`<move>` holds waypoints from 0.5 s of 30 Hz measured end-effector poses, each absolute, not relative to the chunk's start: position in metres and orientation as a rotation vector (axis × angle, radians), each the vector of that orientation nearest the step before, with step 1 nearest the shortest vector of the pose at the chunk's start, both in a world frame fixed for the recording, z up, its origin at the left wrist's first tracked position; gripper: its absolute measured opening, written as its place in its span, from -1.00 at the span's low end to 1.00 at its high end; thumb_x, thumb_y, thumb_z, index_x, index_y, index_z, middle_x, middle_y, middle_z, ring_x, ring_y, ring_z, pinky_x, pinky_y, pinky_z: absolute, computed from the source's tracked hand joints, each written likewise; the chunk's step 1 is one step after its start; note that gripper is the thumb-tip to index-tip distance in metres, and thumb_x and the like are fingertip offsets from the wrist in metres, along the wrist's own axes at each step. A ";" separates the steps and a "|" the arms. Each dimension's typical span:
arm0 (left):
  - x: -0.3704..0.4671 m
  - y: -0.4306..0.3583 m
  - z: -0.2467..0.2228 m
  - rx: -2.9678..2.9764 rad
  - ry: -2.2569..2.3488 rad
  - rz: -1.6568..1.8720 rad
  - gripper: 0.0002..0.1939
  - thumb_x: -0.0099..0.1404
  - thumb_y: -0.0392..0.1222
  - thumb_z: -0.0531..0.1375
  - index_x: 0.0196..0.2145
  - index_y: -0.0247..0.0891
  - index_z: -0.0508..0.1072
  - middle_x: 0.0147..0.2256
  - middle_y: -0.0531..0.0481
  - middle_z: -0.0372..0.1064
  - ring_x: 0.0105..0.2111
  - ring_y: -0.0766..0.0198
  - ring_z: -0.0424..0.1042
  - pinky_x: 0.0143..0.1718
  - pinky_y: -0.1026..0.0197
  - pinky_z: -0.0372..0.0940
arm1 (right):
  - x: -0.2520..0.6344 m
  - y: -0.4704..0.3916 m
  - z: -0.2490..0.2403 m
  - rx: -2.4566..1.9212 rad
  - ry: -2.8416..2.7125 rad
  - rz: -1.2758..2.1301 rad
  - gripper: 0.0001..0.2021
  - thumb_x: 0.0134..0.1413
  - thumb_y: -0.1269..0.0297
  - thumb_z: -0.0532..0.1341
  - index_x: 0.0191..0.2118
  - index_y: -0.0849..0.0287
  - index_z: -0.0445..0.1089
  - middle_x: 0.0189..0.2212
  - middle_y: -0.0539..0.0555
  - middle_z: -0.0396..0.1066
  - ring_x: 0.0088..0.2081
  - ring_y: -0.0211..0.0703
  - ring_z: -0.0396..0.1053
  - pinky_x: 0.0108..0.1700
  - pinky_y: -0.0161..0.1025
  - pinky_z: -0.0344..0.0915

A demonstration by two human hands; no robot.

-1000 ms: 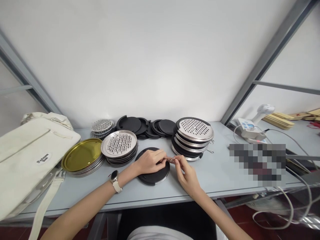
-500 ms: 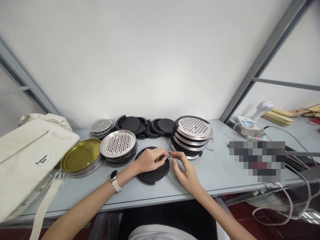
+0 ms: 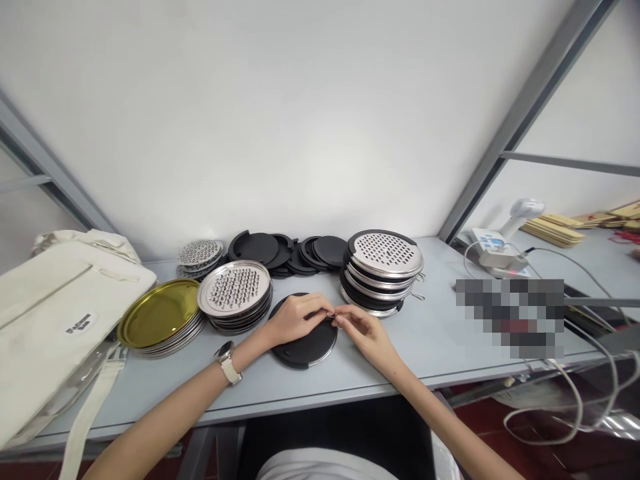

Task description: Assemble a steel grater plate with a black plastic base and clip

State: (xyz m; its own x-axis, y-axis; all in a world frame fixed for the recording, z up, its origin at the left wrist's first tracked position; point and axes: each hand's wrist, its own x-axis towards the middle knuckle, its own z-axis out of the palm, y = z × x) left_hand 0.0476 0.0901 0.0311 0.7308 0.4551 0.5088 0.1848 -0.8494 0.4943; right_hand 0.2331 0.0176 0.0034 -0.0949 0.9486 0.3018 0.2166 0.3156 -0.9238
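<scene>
A black round disc (image 3: 305, 350) with a silver rim lies on the table in front of me. My left hand (image 3: 296, 320) rests over its upper part, thumb and finger pinching a small metal wire piece (image 3: 339, 324) at the disc's right edge. From the right, my right hand (image 3: 367, 333) grips the same wire piece, its fingertips meeting the left ones. Behind and to the right stands a stack of grater discs (image 3: 385, 255) with wire loops sticking out. Another grater stack (image 3: 234, 288) is left of the disc.
Gold-coloured plates (image 3: 160, 313) are stacked at the left beside a cream bag (image 3: 45, 327). Black discs (image 3: 260, 249) and small grater plates (image 3: 200, 252) lie along the wall. A scanner (image 3: 525, 210), cables and wooden pieces (image 3: 553, 232) are at the right.
My right hand's fingers have closed in on the wire piece and now meet my left fingertips. The wire piece has turned, with a loop showing lower down. The view has shifted slightly.
</scene>
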 end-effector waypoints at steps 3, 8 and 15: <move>0.048 0.090 0.031 2.512 0.521 0.893 -0.85 0.35 -0.33 0.05 -0.23 -0.21 0.41 -0.29 0.04 0.42 -0.30 0.37 0.39 -0.24 0.33 0.26 | 0.234 0.021 -0.001 -1.069 -1.495 1.036 -0.76 0.16 0.11 0.17 -0.19 0.16 0.41 -0.33 0.05 0.46 -0.28 -0.17 0.42 -0.15 -0.22 0.36; 0.049 0.090 0.033 2.518 0.569 0.851 -0.87 0.35 -0.30 0.06 -0.23 -0.21 0.39 -0.28 0.04 0.41 -0.31 0.36 0.38 -0.29 0.33 0.25 | 0.234 0.022 -0.002 -1.110 -1.509 1.013 -0.75 0.15 0.07 0.16 -0.33 0.18 0.33 -0.47 -0.02 0.33 -0.39 -0.23 0.31 -0.29 -0.30 0.28; 0.050 0.088 0.037 2.524 0.666 0.844 -0.85 0.36 -0.26 0.01 -0.17 -0.25 0.33 -0.27 -0.01 0.33 -0.42 0.36 0.31 -0.38 0.31 0.22 | 0.234 0.021 -0.003 -1.174 -1.440 0.991 -0.71 0.19 0.05 0.09 -0.43 0.12 0.15 -0.61 -0.10 0.21 -0.55 -0.28 0.18 -0.46 -0.34 0.15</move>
State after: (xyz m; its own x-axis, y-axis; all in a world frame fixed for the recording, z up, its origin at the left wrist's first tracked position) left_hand 0.0501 0.0884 0.0367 0.7050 0.5485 0.4496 0.3102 -0.8085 0.5001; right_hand 0.2338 0.0214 -0.0031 -0.0409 0.9806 0.1918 0.1709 0.1960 -0.9656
